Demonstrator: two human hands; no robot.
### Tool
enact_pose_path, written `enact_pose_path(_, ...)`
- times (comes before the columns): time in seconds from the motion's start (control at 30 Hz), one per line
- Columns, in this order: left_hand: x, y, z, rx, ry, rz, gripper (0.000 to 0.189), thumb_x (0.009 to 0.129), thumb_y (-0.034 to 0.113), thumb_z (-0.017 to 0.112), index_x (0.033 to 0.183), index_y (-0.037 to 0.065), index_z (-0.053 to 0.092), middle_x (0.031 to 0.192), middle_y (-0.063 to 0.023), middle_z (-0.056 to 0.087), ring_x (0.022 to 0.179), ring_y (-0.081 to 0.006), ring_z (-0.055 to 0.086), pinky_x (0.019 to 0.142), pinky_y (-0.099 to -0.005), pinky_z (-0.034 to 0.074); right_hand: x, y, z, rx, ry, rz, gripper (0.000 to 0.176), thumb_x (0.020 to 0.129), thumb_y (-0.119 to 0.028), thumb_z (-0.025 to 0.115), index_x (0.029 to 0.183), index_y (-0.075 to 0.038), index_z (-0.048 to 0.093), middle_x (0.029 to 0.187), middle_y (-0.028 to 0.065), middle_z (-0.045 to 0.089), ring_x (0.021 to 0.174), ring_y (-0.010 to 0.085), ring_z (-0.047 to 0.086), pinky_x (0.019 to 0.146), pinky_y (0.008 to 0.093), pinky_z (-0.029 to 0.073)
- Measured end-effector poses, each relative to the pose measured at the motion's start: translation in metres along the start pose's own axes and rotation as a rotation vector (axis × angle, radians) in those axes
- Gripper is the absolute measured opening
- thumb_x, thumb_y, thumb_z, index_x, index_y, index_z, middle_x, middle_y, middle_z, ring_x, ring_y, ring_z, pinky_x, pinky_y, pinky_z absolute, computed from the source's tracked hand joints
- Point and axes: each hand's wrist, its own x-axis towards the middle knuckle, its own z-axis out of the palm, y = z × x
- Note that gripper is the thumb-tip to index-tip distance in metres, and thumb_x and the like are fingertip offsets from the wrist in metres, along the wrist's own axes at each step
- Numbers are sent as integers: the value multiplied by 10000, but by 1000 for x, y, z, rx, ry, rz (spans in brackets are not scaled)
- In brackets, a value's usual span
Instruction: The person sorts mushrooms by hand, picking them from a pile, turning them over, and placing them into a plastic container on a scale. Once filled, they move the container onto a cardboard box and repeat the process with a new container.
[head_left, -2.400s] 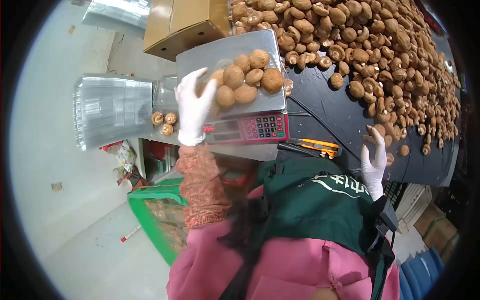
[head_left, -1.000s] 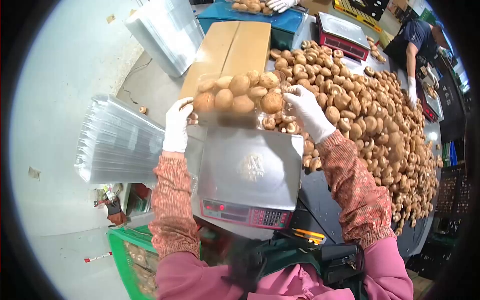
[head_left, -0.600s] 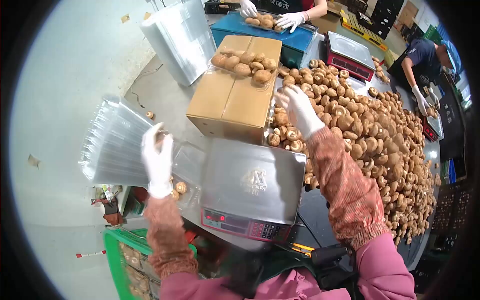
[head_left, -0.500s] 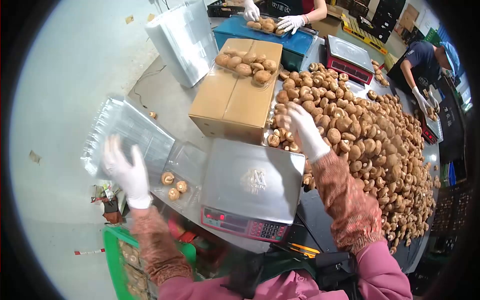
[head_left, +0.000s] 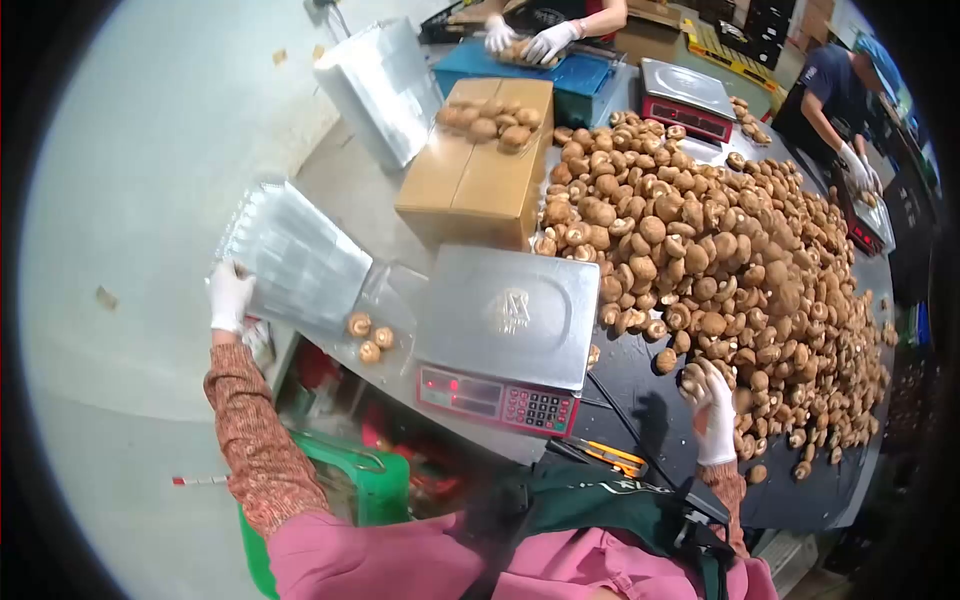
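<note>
nearest: green crate (head_left: pixel 345 490) under table edge, below left sleeve; orange knife (head_left: pixel 612 456) on dark table (head_left: pixel 655 440), just in front of scale (head_left: pixel 508 318); steel pan on top, red keypad face toward wearer.

right hand (head_left: pixel 712 402), white glove, at near edge of pile (head_left: pixel 720 250) of mushrooms; fingers bent over a few at the rim; closed on one or merely resting on them: cannot tell.

left hand (head_left: pixel 230 296), white glove, far out to left; fingers clamped on near end of tray stack (head_left: pixel 305 255); clear trays nested, stack lying on its side, left of scale.

open tray (head_left: pixel 390 295) between tray stack and scale; three mushrooms in it.

beyond scale: box (head_left: pixel 470 185), cardboard, touching left flank of pile; filled tray (head_left: pixel 495 115) on its far end.

farther: second stack (head_left: pixel 380 85) left of box; blue bin (head_left: pixel 540 72) behind box, co-worker's hands (head_left: pixel 545 40) gloved, on mushrooms atop it; second scale (head_left: pixel 685 92) at far end of pile; another person (head_left: pixel 830 90) at far right, bent toward table.
</note>
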Motion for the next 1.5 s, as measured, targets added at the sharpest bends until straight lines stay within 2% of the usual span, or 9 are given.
enact_pose_path(0.17,11,-10,-11,-371,-187,-140,236,756,57,791,717,35,559,677,38,542,649,-97,494,609,-296,448,-36,21,-61,140,59,-54,389,1022,-228,529,1356,-28,529,1171,67,638,900,189,632,817,329,508)
enact_pose_path(0.4,8,-5,-9,-567,-146,-12,215,888,148,705,981,-44,675,947,-73,681,888,-145,595,818,-302,476,-67,11,-47,78,80,-139,335,1001,-239,574,1275,-45,581,1132,72,667,898,158,645,802,299,500)
enact_pose_path(0.53,47,-21,-2,271,-216,106,273,868,153,629,984,-87,687,890,-151,727,842,-234,675,792,-380,513,-80,11,-53,34,145,-101,372,997,-240,580,1297,-21,568,1136,116,678,891,163,658,799,304,513)
enact_pose_path(0.63,53,-25,6,261,-147,180,266,815,140,632,931,-94,685,816,-186,721,780,-265,688,751,-416,521,-89,24,-68,-16,189,-106,392,1005,-261,567,1313,-19,557,1145,114,680,892,151,663,815,295,519)
enact_pose_path(0.83,68,-51,11,-248,-198,-30,207,842,135,690,870,-56,614,738,-37,576,645,-132,512,588,-314,431,-128,33,-94,-20,347,-106,401,1017,-268,540,1324,-11,547,1172,118,668,897,150,666,845,306,522)
enact_pose_path(0.97,59,-39,-7,-160,-166,61,179,874,115,704,848,-10,578,794,-17,566,751,-152,527,680,-314,456,-149,39,-119,-89,444,-83,397,1017,-251,536,1331,-8,540,1135,110,685,889,148,670,823,305,523)
enact_pose_path(1.2,-87,153,-8,-349,189,387,79,917,32,665,954,-5,605,928,-91,615,856,-211,582,828,-374,502,-197,13,-173,-165,752,-276,356,999,-227,560,1265,7,597,1111,101,704,849,124,671,763,270,522)
enact_pose_path(1.43,-209,256,129,-238,-192,1053,205,796,-48,682,973,52,649,929,-112,642,898,-298,618,808,-399,492,-190,50,-212,-320,829,-298,369,942,-158,623,1254,37,594,1067,140,702,840,156,664,787,289,551)
enact_pose_path(1.5,-216,254,150,-149,-369,929,258,796,1,718,1040,50,649,975,-107,651,925,-292,624,816,-404,492,-182,59,-208,-806,900,-309,382,920,-170,656,1261,-4,605,1099,129,699,843,153,660,790,296,550)
